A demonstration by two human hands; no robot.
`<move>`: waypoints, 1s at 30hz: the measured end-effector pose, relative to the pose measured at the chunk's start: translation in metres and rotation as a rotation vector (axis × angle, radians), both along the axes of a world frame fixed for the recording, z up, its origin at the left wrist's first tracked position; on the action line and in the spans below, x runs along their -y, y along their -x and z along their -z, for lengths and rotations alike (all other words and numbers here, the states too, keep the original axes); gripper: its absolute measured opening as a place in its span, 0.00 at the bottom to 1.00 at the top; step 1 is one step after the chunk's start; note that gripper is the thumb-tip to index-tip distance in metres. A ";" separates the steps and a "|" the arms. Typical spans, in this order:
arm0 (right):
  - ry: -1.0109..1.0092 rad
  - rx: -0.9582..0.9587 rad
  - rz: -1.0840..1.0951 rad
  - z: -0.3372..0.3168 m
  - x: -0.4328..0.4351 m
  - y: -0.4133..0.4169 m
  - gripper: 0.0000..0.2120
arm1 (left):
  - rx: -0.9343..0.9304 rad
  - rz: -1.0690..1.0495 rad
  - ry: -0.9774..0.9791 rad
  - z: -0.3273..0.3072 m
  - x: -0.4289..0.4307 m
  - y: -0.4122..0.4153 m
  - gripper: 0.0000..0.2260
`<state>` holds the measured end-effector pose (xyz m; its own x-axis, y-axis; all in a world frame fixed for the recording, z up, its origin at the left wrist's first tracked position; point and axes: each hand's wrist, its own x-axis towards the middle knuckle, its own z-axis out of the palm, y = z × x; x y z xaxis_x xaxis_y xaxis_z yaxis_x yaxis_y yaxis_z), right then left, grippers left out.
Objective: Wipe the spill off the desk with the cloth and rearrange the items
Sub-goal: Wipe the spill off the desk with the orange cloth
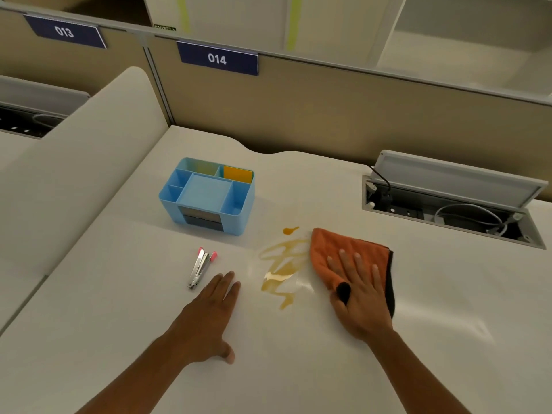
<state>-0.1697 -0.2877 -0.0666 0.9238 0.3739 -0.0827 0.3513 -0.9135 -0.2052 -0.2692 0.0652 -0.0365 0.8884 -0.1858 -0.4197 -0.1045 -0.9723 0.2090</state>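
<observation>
An amber liquid spill (282, 264) streaks the white desk (298, 369) near its middle, with one separate drop above it. Just right of the spill lies an orange cloth (331, 249) with a dark underside. My right hand (358, 294) presses flat on the cloth, fingers straight and spread. My left hand (209, 318) rests flat on the bare desk left of the spill. A silver stapler (199, 268) with pink ends lies just beyond my left fingertips. A blue desk organiser (209, 195) stands behind it.
An open cable hatch (454, 204) with wires is sunk into the desk at the back right. A beige partition (328, 106) with a sign reading 014 closes the back. A raised divider (89, 162) borders the left side.
</observation>
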 end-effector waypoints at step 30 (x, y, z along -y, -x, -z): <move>-0.062 0.008 -0.134 -0.005 -0.055 0.011 0.32 | 0.029 -0.034 0.063 0.000 -0.004 -0.001 0.65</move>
